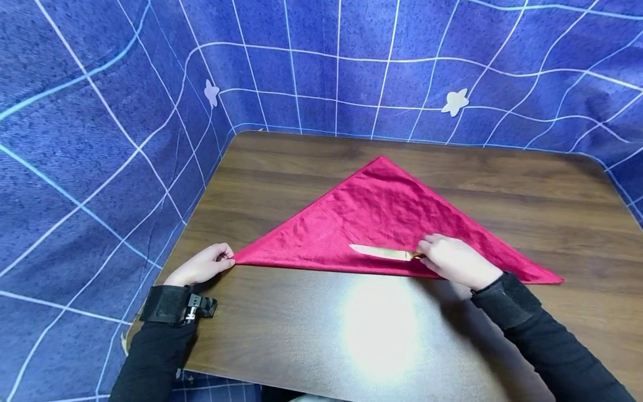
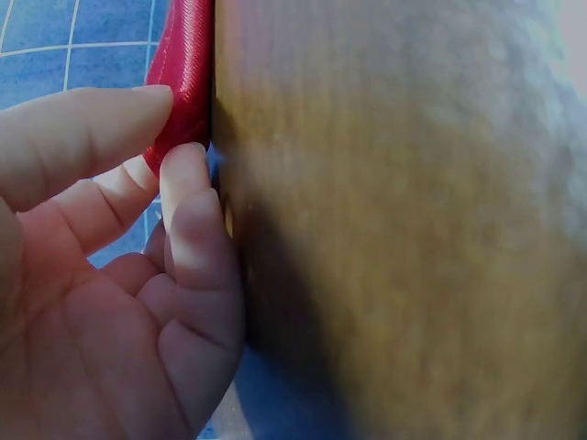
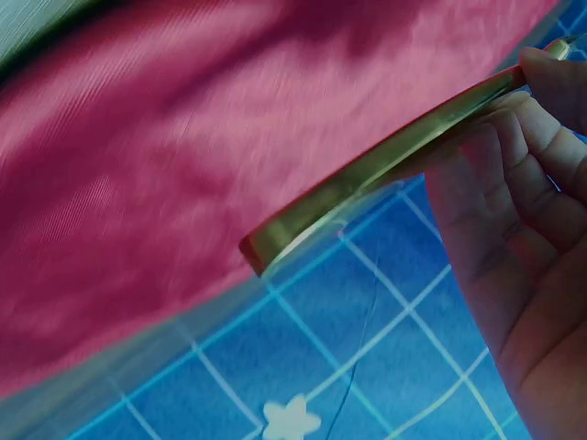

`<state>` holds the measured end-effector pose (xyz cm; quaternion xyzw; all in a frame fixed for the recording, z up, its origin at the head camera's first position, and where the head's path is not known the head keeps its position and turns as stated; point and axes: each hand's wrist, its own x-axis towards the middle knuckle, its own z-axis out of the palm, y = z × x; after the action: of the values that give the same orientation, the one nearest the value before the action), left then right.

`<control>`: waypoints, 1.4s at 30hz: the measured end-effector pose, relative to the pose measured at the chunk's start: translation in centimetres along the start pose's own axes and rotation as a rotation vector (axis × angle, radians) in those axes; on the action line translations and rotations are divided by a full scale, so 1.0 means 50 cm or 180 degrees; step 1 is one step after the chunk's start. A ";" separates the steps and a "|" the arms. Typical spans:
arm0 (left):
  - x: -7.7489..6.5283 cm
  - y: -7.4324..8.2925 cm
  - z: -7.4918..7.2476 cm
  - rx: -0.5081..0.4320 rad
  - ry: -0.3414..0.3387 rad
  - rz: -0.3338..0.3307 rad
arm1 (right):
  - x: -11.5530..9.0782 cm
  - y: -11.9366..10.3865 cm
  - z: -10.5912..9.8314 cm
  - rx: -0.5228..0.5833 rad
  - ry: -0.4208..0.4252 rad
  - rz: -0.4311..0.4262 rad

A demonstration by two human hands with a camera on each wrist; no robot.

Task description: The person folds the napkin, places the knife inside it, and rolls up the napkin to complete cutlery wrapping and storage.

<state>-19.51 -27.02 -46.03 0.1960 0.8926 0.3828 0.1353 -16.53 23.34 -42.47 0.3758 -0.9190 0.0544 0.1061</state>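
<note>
The cloth (image 1: pixel 374 209) was already spread, pinched by the left hand (image 1: pixel 206 264), the knife (image 1: pixel 384 253) gripped, not yet released, by the right hand (image 1: pixel 458 261).

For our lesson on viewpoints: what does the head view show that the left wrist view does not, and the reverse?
Only the head view: the right hand holding a gold knife. Only the left wrist view: the creases in the left palm. Both: the left hand pinching a corner of the red cloth, the wooden tabletop and blue gridded fabric.
</note>
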 end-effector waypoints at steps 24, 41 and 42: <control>0.001 0.008 0.002 0.0080 -0.0028 -0.0067 | 0.029 -0.024 0.054 0.0234 -0.0189 -0.0240; 0.000 -0.003 -0.001 0.0117 -0.0022 -0.0038 | 0.028 -0.021 0.064 0.0250 -0.0184 -0.0230; 0.000 -0.003 -0.001 0.0121 -0.0021 -0.0039 | 0.029 -0.021 0.064 0.0248 -0.0190 -0.0229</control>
<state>-19.56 -27.13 -46.11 0.1944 0.9004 0.3643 0.1369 -17.28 21.03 -45.20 0.4139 -0.9049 0.0751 0.0658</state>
